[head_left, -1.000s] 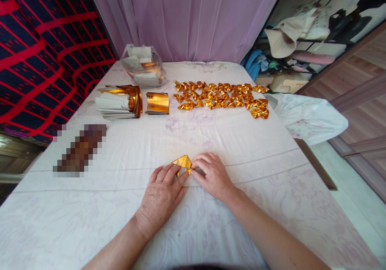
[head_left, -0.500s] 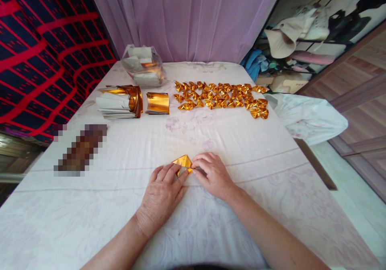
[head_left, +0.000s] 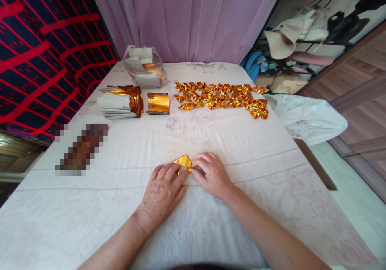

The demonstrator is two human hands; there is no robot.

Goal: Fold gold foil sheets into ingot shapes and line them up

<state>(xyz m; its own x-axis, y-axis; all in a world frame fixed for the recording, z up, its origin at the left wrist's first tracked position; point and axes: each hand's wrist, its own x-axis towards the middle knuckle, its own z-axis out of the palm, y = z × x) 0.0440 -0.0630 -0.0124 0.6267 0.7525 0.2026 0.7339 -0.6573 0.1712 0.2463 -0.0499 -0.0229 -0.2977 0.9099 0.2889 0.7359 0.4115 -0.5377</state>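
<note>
Left hand (head_left: 161,195) and right hand (head_left: 212,175) pinching gold foil piece (head_left: 183,162), pressing it flat against counter (head_left: 120,205) near front edge. Almost nothing shifting since second ago; crease still being worked. Finished gold folds (head_left: 221,95) lying far behind.

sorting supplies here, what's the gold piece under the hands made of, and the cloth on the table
The gold piece pinched between the left hand and right hand looks like thin metallic foil paper: mirror-bright glints and sharp creases. The folded gold shapes farther back show the same shine. The table cover seems a soft white woven fabric, matte, with a faint floral print and fold lines.
</note>
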